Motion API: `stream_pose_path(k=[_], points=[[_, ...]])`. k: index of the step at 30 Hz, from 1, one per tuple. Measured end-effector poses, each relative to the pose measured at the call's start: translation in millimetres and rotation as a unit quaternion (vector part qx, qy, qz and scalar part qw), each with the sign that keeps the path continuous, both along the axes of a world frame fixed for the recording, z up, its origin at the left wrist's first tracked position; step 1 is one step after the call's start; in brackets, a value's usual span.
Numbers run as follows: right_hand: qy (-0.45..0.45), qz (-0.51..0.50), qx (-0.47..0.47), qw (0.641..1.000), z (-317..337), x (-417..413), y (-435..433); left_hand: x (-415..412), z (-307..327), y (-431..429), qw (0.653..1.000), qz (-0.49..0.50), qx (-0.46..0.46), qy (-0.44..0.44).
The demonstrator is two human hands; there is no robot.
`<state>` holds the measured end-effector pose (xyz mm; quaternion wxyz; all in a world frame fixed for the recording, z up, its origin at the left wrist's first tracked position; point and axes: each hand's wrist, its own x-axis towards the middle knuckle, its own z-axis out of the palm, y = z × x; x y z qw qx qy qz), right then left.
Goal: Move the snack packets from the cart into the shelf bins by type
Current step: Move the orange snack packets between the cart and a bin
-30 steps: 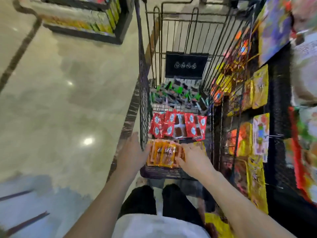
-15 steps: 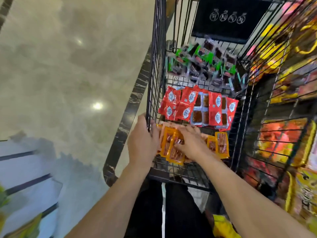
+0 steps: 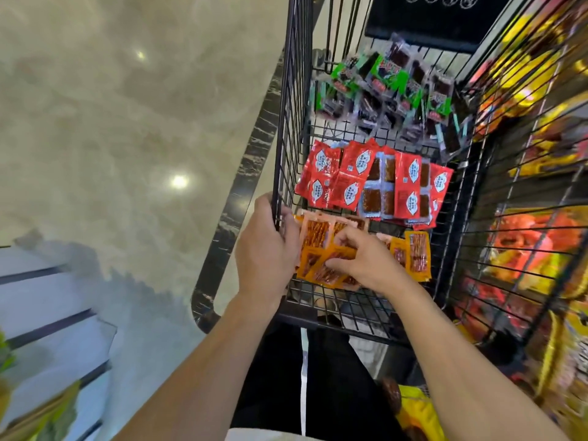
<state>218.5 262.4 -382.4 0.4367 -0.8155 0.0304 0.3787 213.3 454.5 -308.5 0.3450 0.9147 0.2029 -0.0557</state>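
Note:
A black wire cart [image 3: 291,122] holds three groups of snack packets. Green and black packets [image 3: 391,90] lie at the far end, red packets [image 3: 346,176] in the middle, orange packets [image 3: 318,249] nearest me. My left hand [image 3: 264,249] curls round the cart's near left corner, its fingers against the orange stack. My right hand [image 3: 366,259] lies on that stack with its fingers curled over the top packets. Two more orange packets [image 3: 416,253] lie to the right of my right hand.
Wire shelf bins [image 3: 534,218] full of yellow and orange snack bags stand close on the cart's right. Polished marble floor [image 3: 127,122] stretches to the left. Pale shelving [image 3: 47,313] shows at the lower left. My dark trousers sit under the cart's near edge.
The camera has dipped and moved closer to the cart. Both hands stay at the orange stack; my right hand has shifted slightly left and gathered the top packets.

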Motion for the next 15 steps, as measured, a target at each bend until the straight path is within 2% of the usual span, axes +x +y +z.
stream_pose_path(k=[5,8,10,11,13,15], points=[[0.027,-0.079,0.056,0.995,32.8,4.6,-25.2,-4.3,13.9,-0.4,0.997,0.005,-0.046,0.063],[0.052,-0.116,0.106,0.986,53.6,10.9,-47.2,-16.9,37.9,-7.0,1.0,-0.009,0.014,-0.016],[0.073,-0.141,0.142,0.977,67.2,15.5,-58.6,-23.6,57.6,-19.7,0.996,-0.053,0.002,-0.072],[0.079,-0.146,0.161,0.973,72.6,17.3,-63.4,-25.5,63.5,-26.5,0.993,-0.087,-0.018,-0.074],[0.085,-0.15,0.207,0.963,79.8,19.8,-71.1,-22.5,68.3,-39.6,0.986,-0.141,-0.088,0.006],[0.096,-0.166,0.255,0.948,83.4,20.5,-76.0,-11.9,63.1,-49.4,0.961,-0.162,-0.17,0.148]])
